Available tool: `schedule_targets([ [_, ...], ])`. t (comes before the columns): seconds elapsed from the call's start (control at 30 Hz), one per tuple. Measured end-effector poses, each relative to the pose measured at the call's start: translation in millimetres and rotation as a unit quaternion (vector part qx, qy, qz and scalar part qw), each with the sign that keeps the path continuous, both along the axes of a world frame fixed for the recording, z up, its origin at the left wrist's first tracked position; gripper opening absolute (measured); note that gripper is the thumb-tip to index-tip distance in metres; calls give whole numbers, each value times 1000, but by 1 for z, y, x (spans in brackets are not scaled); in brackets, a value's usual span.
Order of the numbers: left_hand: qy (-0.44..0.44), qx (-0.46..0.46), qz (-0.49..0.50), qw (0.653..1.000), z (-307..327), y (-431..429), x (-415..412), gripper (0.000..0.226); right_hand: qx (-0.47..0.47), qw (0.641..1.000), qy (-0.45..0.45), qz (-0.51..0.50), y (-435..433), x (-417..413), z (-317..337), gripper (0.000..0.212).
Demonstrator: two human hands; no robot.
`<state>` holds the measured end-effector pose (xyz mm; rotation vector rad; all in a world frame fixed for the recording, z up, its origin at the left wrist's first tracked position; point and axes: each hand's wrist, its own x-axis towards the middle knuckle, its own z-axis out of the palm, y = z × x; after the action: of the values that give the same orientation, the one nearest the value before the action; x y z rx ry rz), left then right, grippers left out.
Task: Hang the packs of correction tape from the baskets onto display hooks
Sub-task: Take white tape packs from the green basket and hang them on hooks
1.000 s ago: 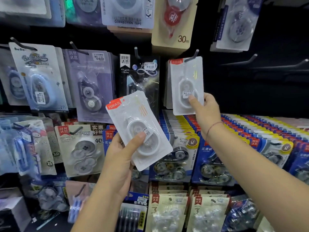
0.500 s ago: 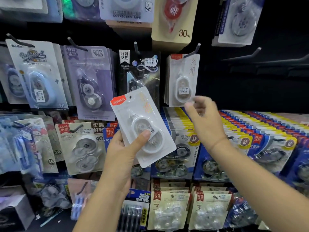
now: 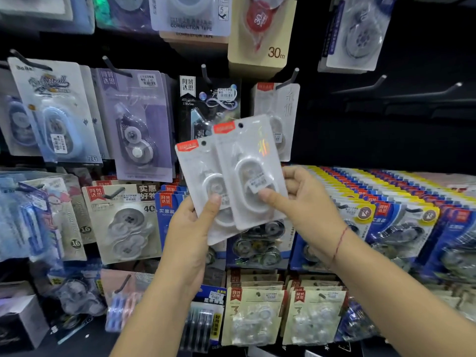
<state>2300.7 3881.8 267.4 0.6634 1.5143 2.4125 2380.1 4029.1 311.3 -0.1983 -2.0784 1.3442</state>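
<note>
I count two white packs raised before the display: left hand (image 3: 190, 243) pinches the rear pack (image 3: 192, 168), thumb on its blister; right hand (image 3: 306, 202) pinches the overlapping front pack (image 3: 247, 155), below a matching hung pack (image 3: 286, 106) on its hook (image 3: 292, 76).

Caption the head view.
Left hand grips the rear correction tape pack, right hand pinches the front pack, below a display hook of matching packs.
</note>
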Motion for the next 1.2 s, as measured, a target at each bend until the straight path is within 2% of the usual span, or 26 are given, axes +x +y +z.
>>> schedule_targets([
  [0.13,-10,34,17,999,3,-2,-3,33,20,990,127,-53,8,9,24,30],
  [0.23,-9,43,24,999,3,-1,-4,34,2,981,180,-78,19,9,36,31],
  [0.7,-5,39,27,999,3,0,-3,38,-26,972,207,-108,28,4,34,29],
  [0.87,-2,40,23,999,3,1,-3,35,-15,976,175,-131,36,-15,30,28],
  [1.03,7,27,19,999,2,1,-2,36,3,985,81,-153,64,-60,25,34],
  [1.2,14,17,20,1000,1,0,-4,31,-28,990,16,-138,77,-88,21,41],
])
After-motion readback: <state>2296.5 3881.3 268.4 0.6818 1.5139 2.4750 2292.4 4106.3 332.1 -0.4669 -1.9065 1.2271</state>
